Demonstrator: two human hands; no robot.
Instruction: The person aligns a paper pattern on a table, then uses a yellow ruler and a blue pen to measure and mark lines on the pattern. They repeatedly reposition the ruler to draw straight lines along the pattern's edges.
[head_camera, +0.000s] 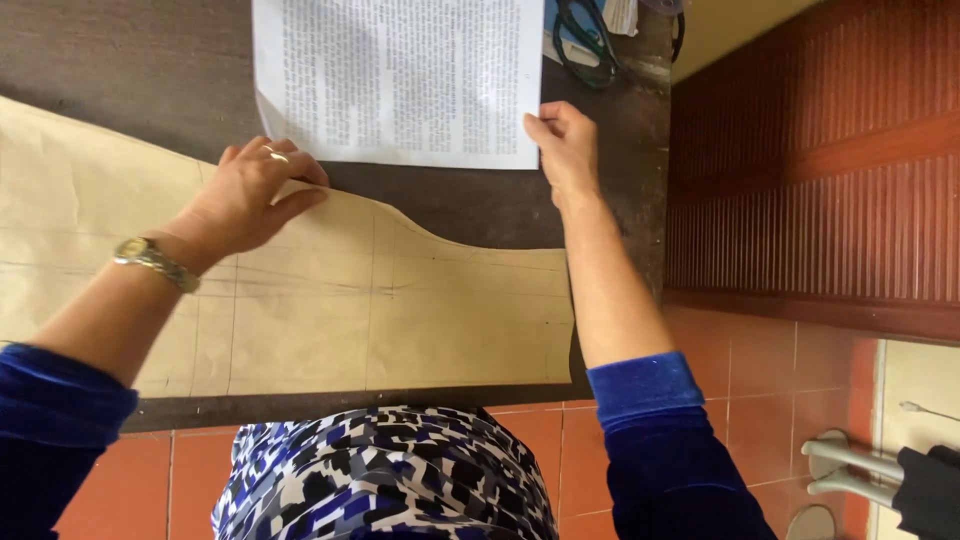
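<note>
Nearest the camera we see our patterned blue, black and white garment (390, 475) and the blue sleeves (645, 400) pushed up both forearms. Below these lies an orange tiled floor (760, 380).

Beyond the garment, the near edge of a dark worktable (150, 60) carries a large sheet of tan pattern paper (400, 300). The pattern paper lies flat, marked with thin pencil lines, and its far edge is cut in a curve that rises toward the left.

Our left hand (250, 195) rests on the curved far edge of the pattern paper, with a gold wristwatch (155, 262) on the wrist and a ring on one finger. The fingers are bent and spread, with the fingertips reaching the near left edge of the printed sheet. We cannot tell whether they pinch that sheet or only press on it.

Our right hand (565, 145) is closed in a pinch on the near right corner of the white printed sheet (400, 80), thumb against curled fingers.

The printed sheet lies on the dark table, just beyond the pattern paper, with a strip of bare table between the two for most of its width. Its far part runs out of view at the top.

Farther away, at the far right corner of the table, lies a pair of dark-handled scissors (585, 40). To the right stands a reddish ribbed wooden panel (820, 160).
</note>
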